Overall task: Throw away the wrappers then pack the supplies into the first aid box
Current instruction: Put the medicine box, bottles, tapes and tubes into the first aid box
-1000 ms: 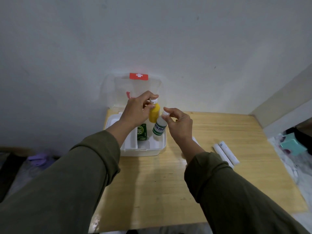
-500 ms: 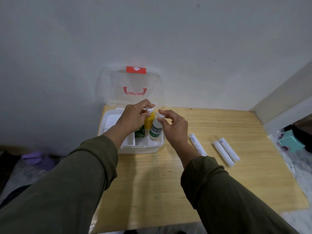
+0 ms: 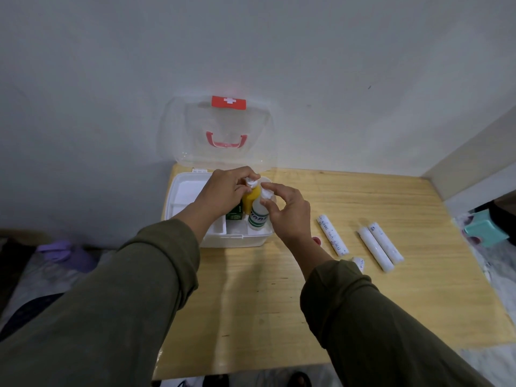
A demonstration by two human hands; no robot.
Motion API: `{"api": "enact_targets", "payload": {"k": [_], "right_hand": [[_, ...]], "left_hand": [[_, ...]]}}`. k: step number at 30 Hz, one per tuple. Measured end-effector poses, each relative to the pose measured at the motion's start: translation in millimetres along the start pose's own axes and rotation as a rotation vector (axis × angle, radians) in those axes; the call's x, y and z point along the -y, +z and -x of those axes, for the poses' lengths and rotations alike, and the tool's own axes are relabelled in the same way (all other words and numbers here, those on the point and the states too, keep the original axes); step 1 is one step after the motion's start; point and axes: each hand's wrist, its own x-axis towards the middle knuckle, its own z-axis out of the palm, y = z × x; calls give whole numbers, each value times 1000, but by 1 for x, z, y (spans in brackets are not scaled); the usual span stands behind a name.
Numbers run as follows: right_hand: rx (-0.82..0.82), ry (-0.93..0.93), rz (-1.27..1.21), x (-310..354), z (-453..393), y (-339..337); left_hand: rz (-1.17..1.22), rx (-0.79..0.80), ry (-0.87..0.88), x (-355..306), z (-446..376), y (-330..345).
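Note:
The white first aid box (image 3: 237,239) stands open at the table's back left, its clear lid (image 3: 223,129) leaning on the wall. My left hand (image 3: 223,191) grips the cap of a yellow bottle (image 3: 250,201) standing in the box. My right hand (image 3: 287,210) holds the cap of a white bottle with a green label (image 3: 258,216) beside it in the box's right compartment. A green carton (image 3: 234,215) sits in the box, partly hidden by my left wrist. Three white rolls (image 3: 332,236) (image 3: 372,248) (image 3: 385,243) lie on the table to the right.
The wooden table (image 3: 251,297) carries a small white roll (image 3: 358,263) and a red cap (image 3: 317,240), both near my right wrist. A grey wall stands behind. A teal object (image 3: 484,231) sits off the right edge and a purple one (image 3: 67,255) off the left.
Both hands have lowered the two bottles from above the box down into its right compartment. The view has tilted, showing more of the lid and table.

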Motion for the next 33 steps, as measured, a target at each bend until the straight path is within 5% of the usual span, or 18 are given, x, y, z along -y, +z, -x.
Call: {"api": "enact_targets", "payload": {"k": [19, 33], "right_hand": [[-4, -1, 37, 2, 2, -31], [-97, 11, 165, -69, 14, -162]], "left_hand": [[-25, -73, -6, -20, 7, -5], [-35, -137, 162, -131, 0, 68]]}}
